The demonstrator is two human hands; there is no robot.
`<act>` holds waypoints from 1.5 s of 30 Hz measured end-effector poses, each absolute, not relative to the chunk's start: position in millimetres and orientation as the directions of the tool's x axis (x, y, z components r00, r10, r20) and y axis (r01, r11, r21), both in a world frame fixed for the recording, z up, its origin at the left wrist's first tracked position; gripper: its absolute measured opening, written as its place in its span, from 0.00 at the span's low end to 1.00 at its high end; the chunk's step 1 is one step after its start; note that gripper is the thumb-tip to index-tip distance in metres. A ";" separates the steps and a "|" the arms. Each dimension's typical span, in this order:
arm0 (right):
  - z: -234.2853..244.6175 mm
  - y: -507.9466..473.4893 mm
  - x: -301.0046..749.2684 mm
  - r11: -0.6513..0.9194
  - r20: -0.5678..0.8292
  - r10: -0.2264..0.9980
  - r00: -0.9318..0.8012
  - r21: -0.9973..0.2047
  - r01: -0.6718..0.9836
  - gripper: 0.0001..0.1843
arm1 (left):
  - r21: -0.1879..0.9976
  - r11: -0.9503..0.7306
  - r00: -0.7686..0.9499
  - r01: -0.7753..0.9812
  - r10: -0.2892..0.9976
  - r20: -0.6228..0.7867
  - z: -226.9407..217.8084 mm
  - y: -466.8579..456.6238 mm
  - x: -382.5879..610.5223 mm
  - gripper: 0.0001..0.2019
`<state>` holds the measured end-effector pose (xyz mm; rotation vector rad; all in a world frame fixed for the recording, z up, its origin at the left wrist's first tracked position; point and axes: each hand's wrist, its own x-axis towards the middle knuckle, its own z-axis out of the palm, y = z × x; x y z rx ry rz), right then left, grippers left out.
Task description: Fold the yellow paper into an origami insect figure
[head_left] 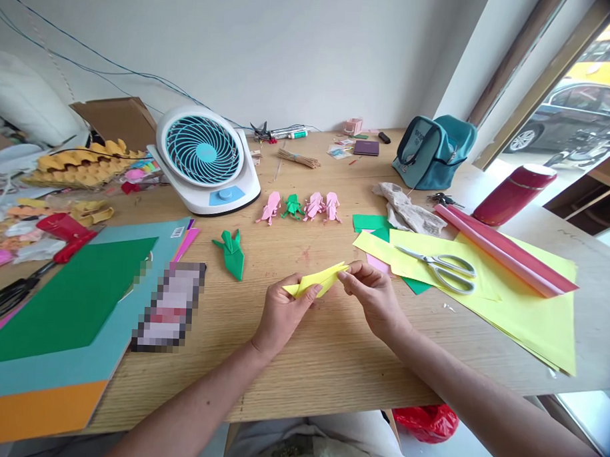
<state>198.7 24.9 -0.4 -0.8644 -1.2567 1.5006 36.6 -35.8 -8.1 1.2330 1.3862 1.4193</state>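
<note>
Both hands hold a folded yellow paper piece (317, 280) just above the wooden table (330, 363). My left hand (282, 314) pinches its left end, fingers closed on it. My right hand (373, 294) pinches the right tip, fingers closed. A half-folded green paper shape (231, 251) lies to the left of the hands. Behind them stands a row of finished paper frogs (303, 206), pink ones and a green one.
Scissors (441, 266) lie on yellow sheets (527, 309) at the right, beside a pink paper roll (504, 252) and a red flask (513, 194). A white and blue fan (205, 158) stands at the back. Large coloured sheets (66, 313) cover the left. A teal bag (432, 151) sits far right.
</note>
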 end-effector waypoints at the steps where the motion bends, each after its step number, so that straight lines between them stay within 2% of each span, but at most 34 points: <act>1: 0.2 25.2 198.8 0.027 0.093 0.955 -0.283 -0.974 -0.227 0.17 | 0.993 -0.083 -0.209 0.090 0.973 0.100 -9.2 -34.9 35.5 0.13; 5: -1.7 25.8 201.5 0.193 0.245 0.923 -0.298 -0.962 -0.191 0.14 | 0.997 -0.013 -0.107 0.077 0.994 0.021 -12.9 -31.7 31.5 0.14; 9: -2.7 22.6 205.9 0.405 0.396 0.860 -0.324 -0.913 -0.040 0.09 | 0.997 0.022 -0.017 0.076 1.000 -0.021 -12.0 -30.2 31.2 0.15; 13: 2.6 15.7 207.9 0.521 0.459 0.798 -0.391 -0.852 0.062 0.07 | 0.997 0.049 0.017 0.064 0.999 -0.050 -9.9 -31.2 34.2 0.18; 17: 5.2 12.0 208.0 0.516 0.430 0.791 -0.435 -0.851 0.099 0.06 | 0.997 0.079 0.037 0.022 0.996 -0.079 -6.6 -33.5 36.7 0.18; 26: 1.1 8.2 207.5 0.444 0.367 0.836 -0.407 -0.889 0.111 0.05 | 0.978 0.170 0.015 -0.124 0.985 -0.169 -3.3 -36.2 44.2 0.19; 34: 1.7 6.8 207.7 0.544 0.484 0.766 -0.423 -0.839 0.024 0.05 | 0.997 0.080 -0.001 -0.008 0.997 -0.080 -6.9 -37.9 45.5 0.17; 45: 1.7 6.6 207.8 0.537 0.478 0.785 -0.395 -0.843 0.047 0.02 | 0.995 -0.070 0.006 -0.071 0.998 0.070 -1.8 -36.4 45.9 0.17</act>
